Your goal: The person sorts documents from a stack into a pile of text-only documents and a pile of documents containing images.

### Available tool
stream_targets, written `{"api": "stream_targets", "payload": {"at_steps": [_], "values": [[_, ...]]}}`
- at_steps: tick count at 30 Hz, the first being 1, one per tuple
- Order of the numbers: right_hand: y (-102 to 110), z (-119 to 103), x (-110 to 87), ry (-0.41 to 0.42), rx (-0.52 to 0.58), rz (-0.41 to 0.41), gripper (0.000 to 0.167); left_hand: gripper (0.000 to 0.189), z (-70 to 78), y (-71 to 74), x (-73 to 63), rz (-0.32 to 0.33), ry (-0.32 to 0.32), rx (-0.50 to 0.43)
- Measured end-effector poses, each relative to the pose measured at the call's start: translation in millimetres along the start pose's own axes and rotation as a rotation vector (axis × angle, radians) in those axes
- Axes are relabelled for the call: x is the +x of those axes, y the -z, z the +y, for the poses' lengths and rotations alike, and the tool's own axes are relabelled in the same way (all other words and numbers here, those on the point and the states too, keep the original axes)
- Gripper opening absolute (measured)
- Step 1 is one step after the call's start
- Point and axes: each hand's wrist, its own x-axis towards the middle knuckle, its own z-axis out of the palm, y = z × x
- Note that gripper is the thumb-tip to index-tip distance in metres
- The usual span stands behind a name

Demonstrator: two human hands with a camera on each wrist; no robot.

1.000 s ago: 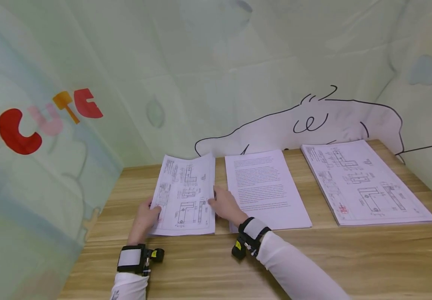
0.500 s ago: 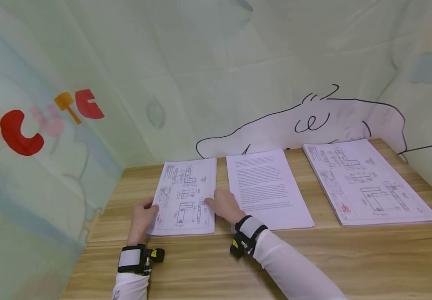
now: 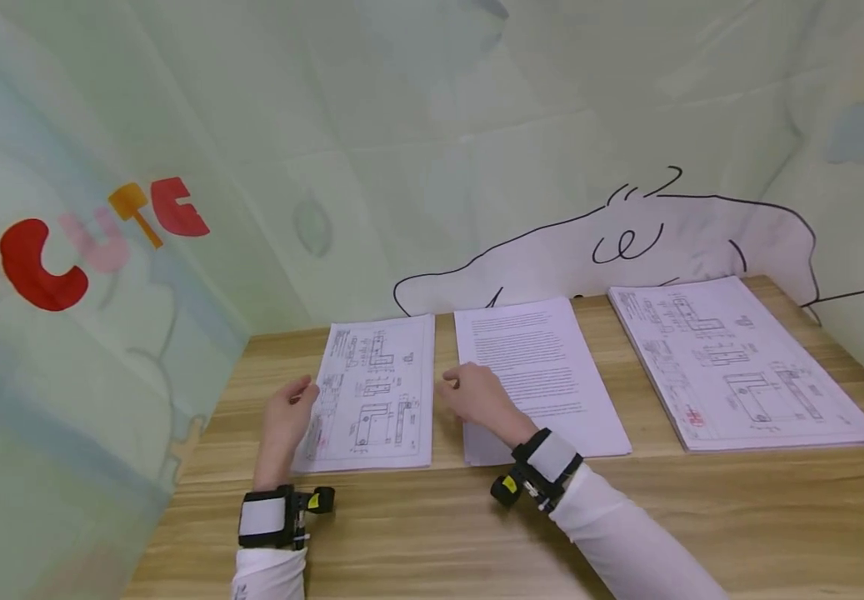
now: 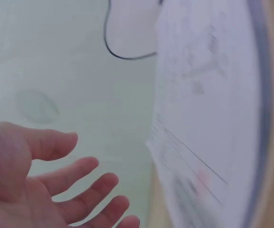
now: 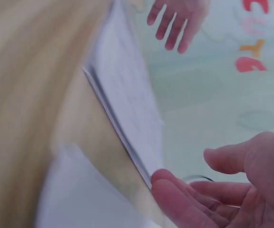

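Observation:
A stack of technical-drawing sheets (image 3: 379, 392) lies on the left of the wooden table. At its left edge hovers my left hand (image 3: 287, 421), which the left wrist view shows with fingers (image 4: 87, 199) spread and nothing in them. My right hand (image 3: 480, 400) is just off the stack's right side, above the edge of the middle stack of text pages (image 3: 529, 367). Its thumb and fingers (image 5: 184, 204) are loosely bent and apart, holding nothing. Motion blurs the drawings in both wrist views.
A thicker stack of drawings (image 3: 739, 367) sits on the right of the table (image 3: 417, 533). A printed cloth backdrop (image 3: 372, 167) hangs behind and along the left side. Both wrists carry strapped cameras.
The top drawing sheet, raised and curved at first, now lies flat on the left stack. Both hands have let go; the right hand has lifted away to the right.

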Motion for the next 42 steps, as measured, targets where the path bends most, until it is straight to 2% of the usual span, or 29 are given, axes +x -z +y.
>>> {"api": "stream_targets", "payload": {"at_steps": [3, 4, 7, 10, 11, 13, 15, 18, 26, 32, 37, 42], "values": [[22, 10, -7.5, 0.02, -0.01, 0.015, 0.043, 0.056, 4.5, -12.9, 3.5, 0.012, -0.081, -0.006], [29, 13, -10.0, 0.021, -0.018, 0.021, 0.042, 0.052, 18.9, -10.9, -5.4, -0.009, -0.11, -0.045], [52, 24, -16.9, 0.032, -0.056, 0.045, 0.041, 0.045, 55.2, -14.2, -23.4, -0.04, -0.138, -0.074], [73, 37, -22.4, 0.031, -0.083, 0.073, 0.042, 0.042, 102.7, -11.2, -51.1, -0.107, -0.16, -0.139], [80, 42, -23.8, 0.032, -0.091, 0.085, 0.042, 0.042, 109.3, -15.8, -53.1, -0.107, -0.152, -0.127], [92, 51, -26.4, 0.03, -0.107, 0.114, 0.042, 0.04, 129.6, -17.0, -65.7, -0.136, -0.168, -0.16], [103, 62, -29.0, 0.027, -0.121, 0.145, 0.043, 0.037, 143.7, -20.0, -73.8, -0.165, -0.171, -0.189], [121, 76, -33.8, 0.006, -0.147, 0.178, 0.048, 0.034, 155.3, -29.6, -79.0, -0.201, -0.159, -0.205], [170, 112, -52.4, -0.082, -0.21, 0.241, 0.064, 0.033, 178.7, -57.3, -88.6, -0.269, -0.22, -0.24], [198, 153, -64.3, -0.167, -0.259, 0.28, 0.08, 0.033, 194.7, -76.9, -98.7, -0.338, -0.256, -0.259], [217, 188, -76.2, -0.29, -0.275, 0.25, 0.091, 0.033, 203.4, -89.0, -107.6, -0.397, -0.281, -0.261], [234, 216, -90.7, -0.345, -0.302, 0.214, 0.095, 0.033, 211.5, -97.9, -115.3, -0.411, -0.297, -0.267]]}}
